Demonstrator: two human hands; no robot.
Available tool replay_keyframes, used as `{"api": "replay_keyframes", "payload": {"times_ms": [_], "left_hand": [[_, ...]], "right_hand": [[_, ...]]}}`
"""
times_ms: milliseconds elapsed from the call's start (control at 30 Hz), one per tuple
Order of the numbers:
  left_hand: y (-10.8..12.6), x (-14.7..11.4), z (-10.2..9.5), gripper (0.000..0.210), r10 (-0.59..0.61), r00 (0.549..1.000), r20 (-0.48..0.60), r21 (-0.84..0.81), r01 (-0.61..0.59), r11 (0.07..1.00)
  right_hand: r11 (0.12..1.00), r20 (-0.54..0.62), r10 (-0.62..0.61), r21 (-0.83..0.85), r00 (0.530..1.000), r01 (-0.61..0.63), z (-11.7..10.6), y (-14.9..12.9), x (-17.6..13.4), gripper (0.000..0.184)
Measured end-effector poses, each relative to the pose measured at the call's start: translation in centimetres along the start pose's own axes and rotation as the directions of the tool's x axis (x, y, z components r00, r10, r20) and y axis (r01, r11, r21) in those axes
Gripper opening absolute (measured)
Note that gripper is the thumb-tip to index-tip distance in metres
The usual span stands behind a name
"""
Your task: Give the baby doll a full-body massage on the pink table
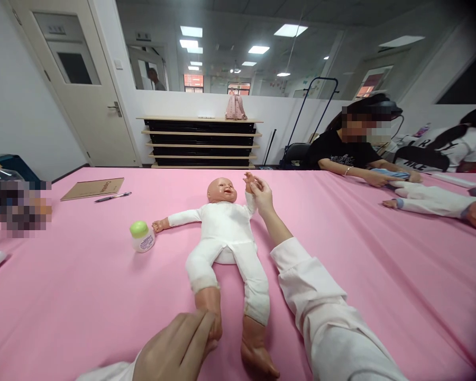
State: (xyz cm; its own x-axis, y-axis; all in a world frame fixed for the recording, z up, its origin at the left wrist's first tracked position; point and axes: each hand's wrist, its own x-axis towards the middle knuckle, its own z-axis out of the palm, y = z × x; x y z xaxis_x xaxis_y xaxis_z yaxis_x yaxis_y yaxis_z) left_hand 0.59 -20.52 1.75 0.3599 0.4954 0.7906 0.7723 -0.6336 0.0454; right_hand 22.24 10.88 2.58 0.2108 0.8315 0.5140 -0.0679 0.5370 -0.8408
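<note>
A baby doll (227,225) with a white cloth body lies on its back on the pink-covered table (103,296), head away from me. My right hand (263,197) is closed around the doll's raised arm, just below its small hand. Down at the near end, my left hand (178,346) grips the doll's foot on the left side, fingers over the ankle and the thumb hidden beneath. The doll's other leg lies free, and its other arm stretches out to the left. Close to that arm's hand stands a cream jar (143,239) with a green lid.
A brown notebook (93,188) and a pen (113,197) lie at the far left. On the right, a co-worker (345,143) handles a second doll (436,201). Behind the table are a shelf unit (202,138) with a pink backpack (236,107) and a door (73,79).
</note>
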Motion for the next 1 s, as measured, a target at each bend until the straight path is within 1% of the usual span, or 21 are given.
{"api": "replay_keyframes", "payload": {"times_ms": [67, 133, 200, 267, 367, 433, 500, 533, 567, 600, 633, 667, 700, 733, 767, 800, 833, 867, 900, 933, 1000], "left_hand": [[0.0, 1.5, -0.3, 0.027, -0.016, 1.0, -0.012, -0.059, 0.015, 0.998], [-0.1, 3.5, 0.3, 0.026, -0.009, 1.0, -0.006, -0.088, 0.008, 0.996], [-0.4, 5.3, 1.9, 0.024, 0.094, 0.994, -0.046, -0.063, -0.097, 0.993], [-0.8, 6.6, 4.4, 0.021, 0.212, 0.976, -0.041, -0.01, -0.213, 0.977], [-1.7, 7.3, 8.5, 0.016, 0.313, 0.949, -0.036, 0.041, -0.311, 0.949], [-2.3, 7.2, 10.7, 0.016, 0.363, 0.931, -0.022, 0.047, -0.362, 0.931], [-2.9, 7.1, 11.9, 0.017, 0.375, 0.927, -0.012, 0.042, -0.374, 0.927], [-3.0, 7.1, 12.2, 0.017, 0.374, 0.927, -0.012, 0.039, -0.373, 0.927], [-3.1, 7.2, 12.2, 0.017, 0.372, 0.928, -0.015, 0.035, -0.371, 0.928], [-3.2, 7.2, 12.0, 0.017, 0.371, 0.928, -0.019, 0.029, -0.371, 0.928], [-3.1, 7.3, 11.6, 0.017, 0.369, 0.929, -0.022, 0.021, -0.369, 0.929], [-3.0, 7.3, 10.9, 0.017, 0.361, 0.932, -0.027, 0.01, -0.361, 0.933], [-2.8, 7.2, 10.1, 0.017, 0.351, 0.936, -0.029, -0.004, -0.352, 0.936], [-2.6, 7.0, 9.0, 0.017, 0.338, 0.941, -0.025, -0.021, -0.338, 0.941], [-2.3, 6.7, 7.7, 0.018, 0.316, 0.948, -0.025, -0.039, -0.317, 0.948], [-1.9, 6.3, 6.4, 0.018, 0.321, 0.947, -0.008, -0.064, -0.321, 0.945], [-1.5, 5.7, 5.1, 0.02, 0.314, 0.949, 0.022, -0.094, -0.311, 0.946], [-1.2, 5.0, 3.8, 0.022, 0.32, 0.947, 0.039, -0.123, -0.313, 0.942], [-0.8, 4.3, 2.8, 0.023, 0.302, 0.951, 0.064, -0.146, -0.29, 0.946], [-0.5, 3.4, 1.9, 0.019, 0.247, 0.968, 0.033, -0.134, -0.241, 0.961], [0.0, 1.7, 1.0, 0.014, 0.269, 0.963, 0.031, -0.108, -0.264, 0.958]], "right_hand": [[1.0, 0.136, -0.006, -0.006, 0.991, 0.007, 0.9, -0.5, -0.9, 0.041], [0.998, 0.274, 0.008, -0.069, 0.962, 0.011, 1.6, -0.7, -1.8, 0.039], [0.987, 0.383, 0.031, -0.159, 0.923, 0.033, 2.0, -0.6, -2.7, 0.038], [0.969, 0.469, 0.048, -0.237, 0.882, 0.073, 2.2, -0.3, -3.2, 0.036], [0.942, 0.587, 0.08, -0.309, 0.806, 0.131, 2.4, -0.3, -3.7, 0.03], [0.945, 0.684, 0.102, -0.293, 0.722, 0.145, 2.6, -0.7, -3.9, 0.027], [0.959, 0.757, 0.115, -0.253, 0.643, 0.126, 2.8, -1.3, -4.1, 0.026], [0.965, 0.776, 0.116, -0.236, 0.62, 0.116, 2.9, -1.6, -4.2, 0.027], [0.967, 0.784, 0.112, -0.227, 0.611, 0.114, 3.0, -1.7, -4.2, 0.027], [0.966, 0.781, 0.106, -0.229, 0.616, 0.123, 3.1, -1.8, -4.3, 0.026], [0.961, 0.761, 0.094, -0.237, 0.642, 0.14, 3.0, -1.8, -4.2, 0.025], [0.956, 0.721, 0.077, -0.25, 0.689, 0.154, 2.9, -1.6, -4.2, 0.025], [0.952, 0.657, 0.056, -0.261, 0.752, 0.158, 2.7, -1.3, -4.0, 0.027], [0.954, 0.566, 0.032, -0.263, 0.824, 0.143, 2.4, -0.9, -3.8, 0.029], [0.962, 0.449, 0.007, -0.246, 0.894, 0.116, 2.0, -0.4, -3.4, 0.031], [0.973, 0.309, -0.016, -0.216, 0.951, 0.087, 1.5, 0.1, -3.0, 0.032], [0.982, 0.159, -0.03, -0.181, 0.987, 0.059, 0.9, 0.7, -2.5, 0.032], [0.988, 0.011, -0.039, -0.152, 0.999, 0.041, 0.2, 1.3, -1.9, 0.031], [0.989, -0.134, -0.05, -0.146, 0.99, 0.03, -0.6, 2.0, -1.3, 0.028], [0.989, -0.267, -0.056, -0.147, 0.962, 0.016, -1.4, 2.6, -0.8, 0.025], [0.997, -0.449, -0.017, -0.08, 0.894, -0.021, -3.0, 4.1, 0.2, 0.021]]}}
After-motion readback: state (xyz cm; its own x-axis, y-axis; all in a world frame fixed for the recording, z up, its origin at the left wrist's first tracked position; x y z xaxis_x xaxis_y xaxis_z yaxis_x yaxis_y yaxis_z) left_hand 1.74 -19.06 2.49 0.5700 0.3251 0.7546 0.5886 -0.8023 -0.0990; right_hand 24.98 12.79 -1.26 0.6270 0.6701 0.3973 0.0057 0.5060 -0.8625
